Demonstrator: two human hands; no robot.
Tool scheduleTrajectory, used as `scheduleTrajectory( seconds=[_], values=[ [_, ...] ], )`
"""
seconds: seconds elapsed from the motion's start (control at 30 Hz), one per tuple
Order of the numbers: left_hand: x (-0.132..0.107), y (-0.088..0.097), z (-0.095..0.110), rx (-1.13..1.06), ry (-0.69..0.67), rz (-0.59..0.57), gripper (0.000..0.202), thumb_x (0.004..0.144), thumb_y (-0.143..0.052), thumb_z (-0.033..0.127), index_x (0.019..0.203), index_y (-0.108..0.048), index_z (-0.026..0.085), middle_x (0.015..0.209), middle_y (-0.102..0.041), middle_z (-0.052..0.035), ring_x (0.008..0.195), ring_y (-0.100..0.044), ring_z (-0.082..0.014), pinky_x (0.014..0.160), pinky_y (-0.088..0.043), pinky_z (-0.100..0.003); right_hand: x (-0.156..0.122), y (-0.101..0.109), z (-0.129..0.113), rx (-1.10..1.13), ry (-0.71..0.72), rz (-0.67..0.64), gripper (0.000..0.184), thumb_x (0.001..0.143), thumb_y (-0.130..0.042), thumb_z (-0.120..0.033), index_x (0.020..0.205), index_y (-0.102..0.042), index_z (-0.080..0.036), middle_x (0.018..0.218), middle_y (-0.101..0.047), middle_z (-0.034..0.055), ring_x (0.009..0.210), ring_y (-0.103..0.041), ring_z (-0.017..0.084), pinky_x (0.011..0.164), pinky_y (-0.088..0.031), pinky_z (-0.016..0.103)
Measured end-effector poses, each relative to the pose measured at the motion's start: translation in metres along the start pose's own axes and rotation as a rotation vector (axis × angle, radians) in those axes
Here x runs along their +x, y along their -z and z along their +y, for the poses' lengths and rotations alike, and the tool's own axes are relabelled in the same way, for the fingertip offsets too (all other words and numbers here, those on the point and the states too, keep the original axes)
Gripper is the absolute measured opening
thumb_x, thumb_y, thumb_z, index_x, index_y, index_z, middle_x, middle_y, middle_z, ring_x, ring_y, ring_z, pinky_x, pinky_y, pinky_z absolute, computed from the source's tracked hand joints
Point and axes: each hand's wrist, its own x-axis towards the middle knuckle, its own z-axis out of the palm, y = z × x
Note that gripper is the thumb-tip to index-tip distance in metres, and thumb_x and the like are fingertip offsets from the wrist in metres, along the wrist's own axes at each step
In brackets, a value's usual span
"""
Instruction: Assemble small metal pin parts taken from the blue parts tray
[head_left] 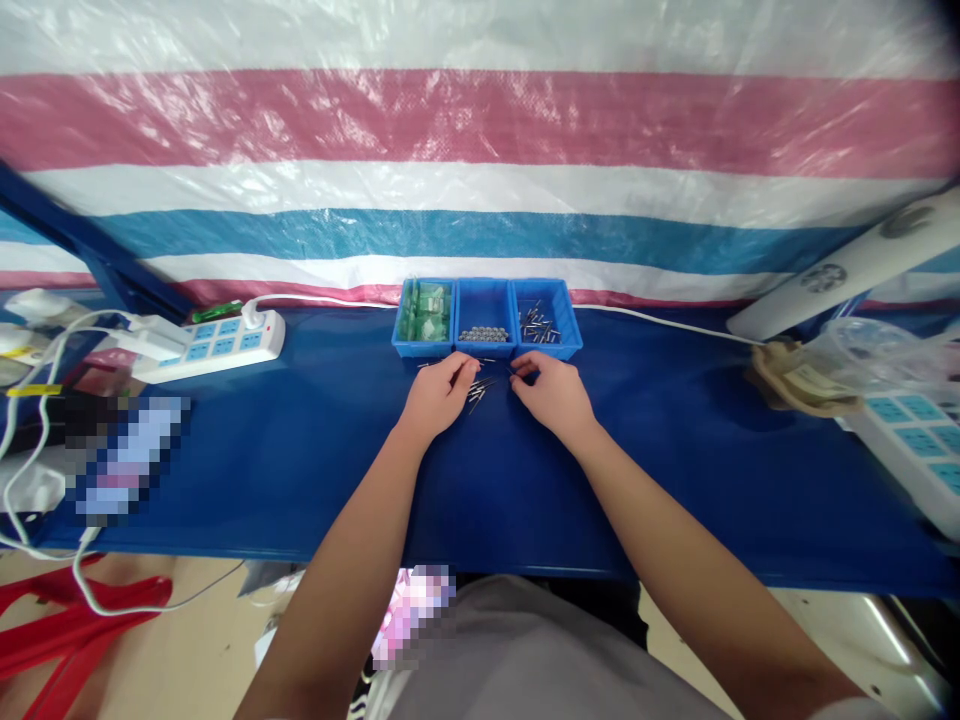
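Note:
Three blue bins stand side by side at the back of the blue table. The left bin (400, 338) holds clear green packaging, the middle bin (484, 350) has rows of small round metal pieces, and the right bin (574, 335) contains loose thin metal pins (538, 325). In front of them, more thin metal pins (478, 392) lie in a small pile between my hands. My left hand (442, 396) is closed in a pinch at the pile's left side. Opposite it, my right hand (553, 394) has thumb and fingertips drawn together. What either pinch holds is too small to make out.
A white power strip (225, 345) with plugs and cables sits at the left, behind a blurred phone (131, 455). At the right are a brown paper bag (799, 385), clear plastic cups (874, 350), another power strip (911, 430) and a white tube (832, 270). Striped sheeting hangs behind.

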Motion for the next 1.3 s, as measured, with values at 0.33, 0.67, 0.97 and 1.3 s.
scheduleTrajectory(
  seconds=[0.33, 0.67, 0.97, 1.3],
  values=[
    [0.001, -0.003, -0.004, -0.036, -0.029, -0.008, 0.024, 0.094, -0.062, 0.038, 0.112, -0.07, 0.024, 0.063, -0.058, 0.0054, 0.057, -0.055, -0.0104, 0.062, -0.042, -0.023, -0.004, -0.005, -0.011, 0.349, 0.25, 0.081, 0.021, 0.08, -0.067, -0.024, 0.1, -0.073, -0.02, 0.088, -0.075, 0.0032, 0.061, -0.061, 0.014, 0.067, -0.055, 0.03],
    [0.002, -0.004, -0.006, -0.006, -0.033, 0.002, 0.022, 0.096, -0.059, 0.039, 0.105, -0.069, 0.022, 0.063, -0.059, 0.0048, 0.057, -0.055, -0.0107, 0.061, -0.041, -0.023, -0.007, -0.005, -0.013, 0.385, 0.241, 0.075, 0.017, 0.083, -0.068, -0.03, 0.098, -0.073, -0.022, 0.087, -0.075, 0.0029, 0.061, -0.061, 0.014, 0.065, -0.055, 0.03],
    [0.001, -0.005, -0.005, -0.005, -0.024, 0.0, 0.022, 0.098, -0.054, 0.039, 0.1, -0.064, 0.02, 0.064, -0.061, 0.0041, 0.057, -0.055, -0.0102, 0.06, -0.04, -0.023, -0.007, -0.009, -0.013, 0.579, 0.209, 0.06, 0.021, 0.084, -0.072, -0.035, 0.1, -0.071, -0.022, 0.092, -0.074, 0.0037, 0.063, -0.058, 0.013, 0.064, -0.053, 0.03],
    [0.001, -0.003, -0.002, -0.027, -0.01, -0.008, 0.027, 0.1, -0.049, 0.042, 0.097, -0.062, 0.019, 0.067, -0.063, 0.0022, 0.059, -0.056, -0.0111, 0.06, -0.041, -0.023, -0.006, -0.011, -0.016, 0.757, 0.155, 0.033, 0.022, 0.081, -0.078, -0.038, 0.095, -0.073, -0.023, 0.102, -0.076, 0.0059, 0.089, -0.071, 0.02, 0.078, -0.059, 0.035]
  ],
)
